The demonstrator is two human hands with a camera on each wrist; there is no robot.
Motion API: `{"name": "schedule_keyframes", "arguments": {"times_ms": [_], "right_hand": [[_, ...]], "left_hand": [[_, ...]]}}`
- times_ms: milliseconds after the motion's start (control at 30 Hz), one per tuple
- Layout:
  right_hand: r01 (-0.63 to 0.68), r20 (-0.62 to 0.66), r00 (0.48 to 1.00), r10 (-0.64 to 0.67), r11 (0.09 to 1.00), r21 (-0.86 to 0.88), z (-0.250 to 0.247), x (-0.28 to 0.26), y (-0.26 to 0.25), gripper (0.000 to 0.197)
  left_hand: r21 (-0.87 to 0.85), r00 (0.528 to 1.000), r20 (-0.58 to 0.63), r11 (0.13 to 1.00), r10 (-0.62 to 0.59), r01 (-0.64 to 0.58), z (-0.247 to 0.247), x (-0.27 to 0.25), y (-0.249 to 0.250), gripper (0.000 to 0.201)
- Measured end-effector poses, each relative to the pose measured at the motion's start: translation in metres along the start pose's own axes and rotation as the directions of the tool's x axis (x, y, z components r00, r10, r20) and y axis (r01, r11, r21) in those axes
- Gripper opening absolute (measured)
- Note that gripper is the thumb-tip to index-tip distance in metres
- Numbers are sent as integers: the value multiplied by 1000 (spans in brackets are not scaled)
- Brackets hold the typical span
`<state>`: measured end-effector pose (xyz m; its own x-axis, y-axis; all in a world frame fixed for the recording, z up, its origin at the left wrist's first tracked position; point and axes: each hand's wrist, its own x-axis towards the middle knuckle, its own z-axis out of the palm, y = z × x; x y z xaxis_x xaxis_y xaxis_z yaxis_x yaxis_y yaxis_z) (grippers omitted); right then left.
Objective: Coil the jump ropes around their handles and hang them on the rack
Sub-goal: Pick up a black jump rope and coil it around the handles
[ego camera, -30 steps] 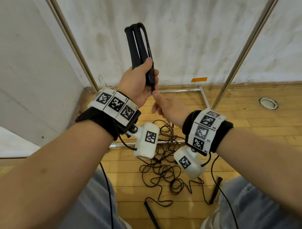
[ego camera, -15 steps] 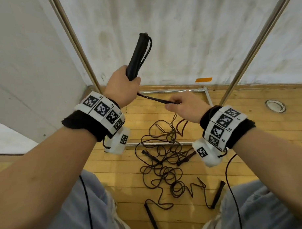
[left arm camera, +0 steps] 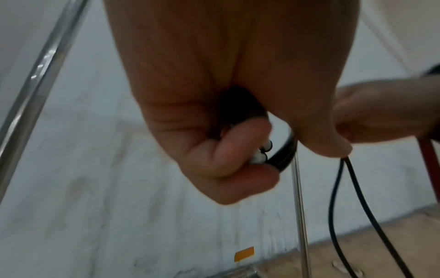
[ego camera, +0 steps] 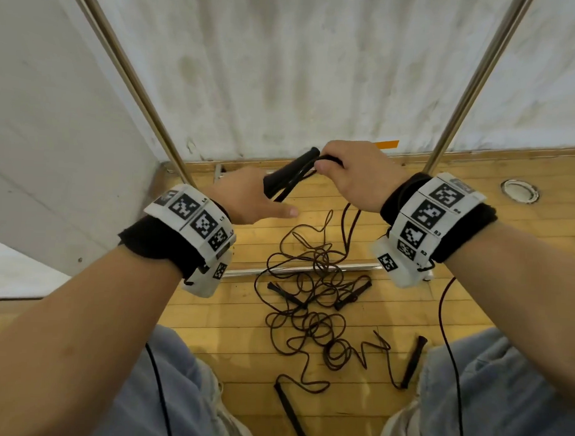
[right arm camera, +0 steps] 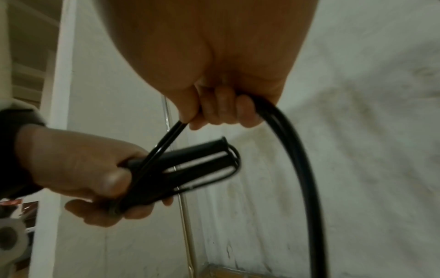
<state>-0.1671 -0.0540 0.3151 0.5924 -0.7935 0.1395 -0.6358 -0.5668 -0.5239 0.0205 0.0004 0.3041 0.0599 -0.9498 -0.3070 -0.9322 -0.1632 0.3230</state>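
Note:
My left hand (ego camera: 247,197) grips a pair of black jump-rope handles (ego camera: 289,174) held side by side, pointing up and to the right. In the right wrist view the handles (right arm camera: 190,165) show a few turns of rope around them. My right hand (ego camera: 349,172) pinches the doubled black rope (right arm camera: 295,150) just beyond the handle tips; the rope hangs down from it to the floor (ego camera: 349,226). In the left wrist view my curled fingers (left arm camera: 238,159) close around the handle ends (left arm camera: 259,154). The rack's two slanted metal poles (ego camera: 146,108) (ego camera: 469,93) rise at either side.
A tangle of other black jump ropes (ego camera: 312,303) with several loose handles (ego camera: 411,362) lies on the wooden floor between my feet. The rack's base bar (ego camera: 297,270) crosses the floor under my hands. A white wall stands behind, and a round floor fitting (ego camera: 520,191) is at right.
My left hand has lowered and tilted the handles from upright to pointing right. My right hand has swung the rope up from below to the handle tips.

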Motion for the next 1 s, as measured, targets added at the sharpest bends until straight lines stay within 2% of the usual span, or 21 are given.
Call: {"name": "schedule_keyframes", "arguments": {"times_ms": [67, 133, 233, 333, 500, 633, 700, 800, 900, 1000], "right_hand": [[67, -8, 998, -66, 997, 31, 0, -2, -7, 19], [114, -27, 993, -114, 993, 15, 0, -2, -13, 23], [38, -84, 996, -39, 999, -20, -3, 2, -8, 32], [-71, -114, 991, 66, 997, -39, -8, 5, 3, 41], [-54, -34, 998, 55, 998, 30, -4, 8, 6, 36], [-72, -23, 997, 76, 986, 153, -15, 10, 13, 33], [-67, -34, 996, 79, 962, 265, -20, 10, 14, 32], [-87, 16, 996, 88, 904, 419, -23, 9, 13, 25], [-105, 71, 994, 79, 831, 547, -27, 6, 13, 12], [-137, 101, 990, 97, 815, 563, -23, 7, 11, 17]], "left_hand": [[120, 1000, 2, 993, 10, -11, 8, 1, 5, 52], [175, 1000, -4, 984, 23, -22, 18, 0, 10, 41], [187, 1000, -9, 982, 20, -18, 26, -3, 14, 19], [196, 999, -16, 980, 44, -40, 27, -7, 14, 19], [206, 994, 61, 973, 89, -100, 26, -12, 20, 29], [38, 974, 95, 977, 205, -210, 10, -19, 19, 32], [-87, 957, 57, 956, 286, -280, -3, -24, 16, 33], [-247, 953, 1, 923, 304, -295, -14, -31, 14, 27], [-465, 951, -7, 841, 308, -276, -17, -36, 16, 28], [-650, 938, -61, 699, 341, -296, -22, -39, 17, 30]]}}
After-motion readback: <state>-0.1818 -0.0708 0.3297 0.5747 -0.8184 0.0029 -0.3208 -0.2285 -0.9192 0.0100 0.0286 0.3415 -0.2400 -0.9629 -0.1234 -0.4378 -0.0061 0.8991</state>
